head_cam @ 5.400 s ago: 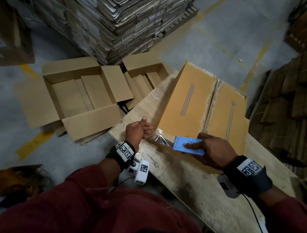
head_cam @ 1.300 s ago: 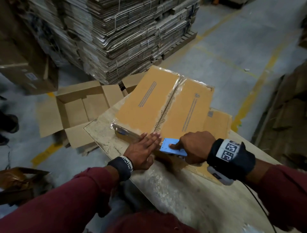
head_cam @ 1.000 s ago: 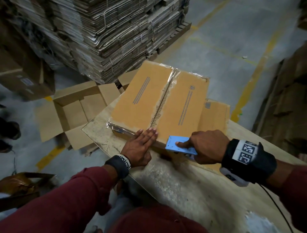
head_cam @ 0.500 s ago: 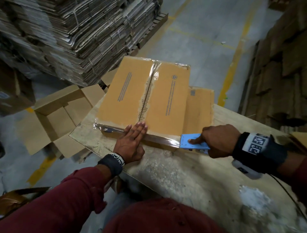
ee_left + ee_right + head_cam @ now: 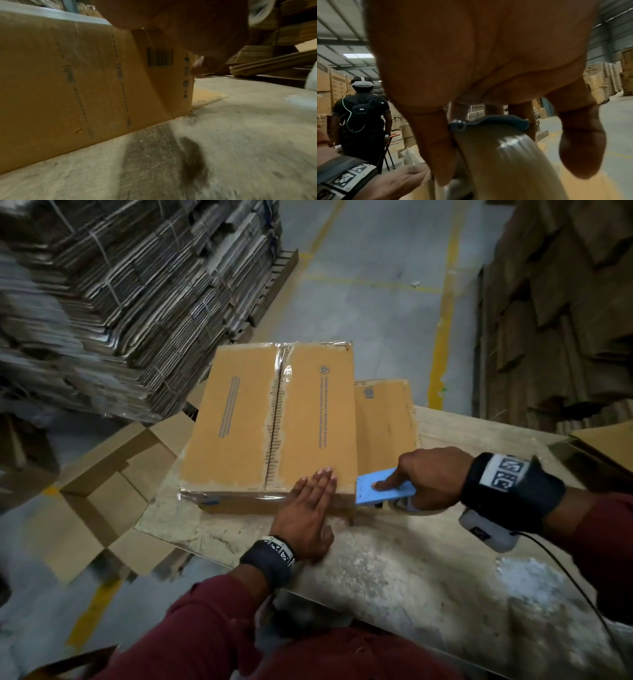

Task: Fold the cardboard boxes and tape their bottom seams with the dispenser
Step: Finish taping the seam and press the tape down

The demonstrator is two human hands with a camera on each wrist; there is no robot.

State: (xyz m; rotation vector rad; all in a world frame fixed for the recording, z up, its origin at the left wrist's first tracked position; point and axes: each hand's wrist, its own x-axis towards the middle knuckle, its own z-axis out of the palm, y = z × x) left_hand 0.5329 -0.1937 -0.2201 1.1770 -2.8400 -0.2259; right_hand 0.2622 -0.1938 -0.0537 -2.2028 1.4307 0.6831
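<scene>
Since half a second ago the right hand [image 5: 430, 477], gripping the blue dispenser [image 5: 382, 491], slid out past the cardboard box [image 5: 274, 419] corner. Left hand [image 5: 308, 515] lies flat, fingers straight, on the box's near edge just left of the dispenser.

The right hand [image 5: 431, 477] covers most of the blue tape dispenser [image 5: 383, 491], leaving its tape roll [image 5: 510, 159] only partly seen. Motion blur smears the stacked flat cartons [image 5: 41, 344] at left. The worktop [image 5: 428, 587] is cut off at the lower right edge.
</scene>
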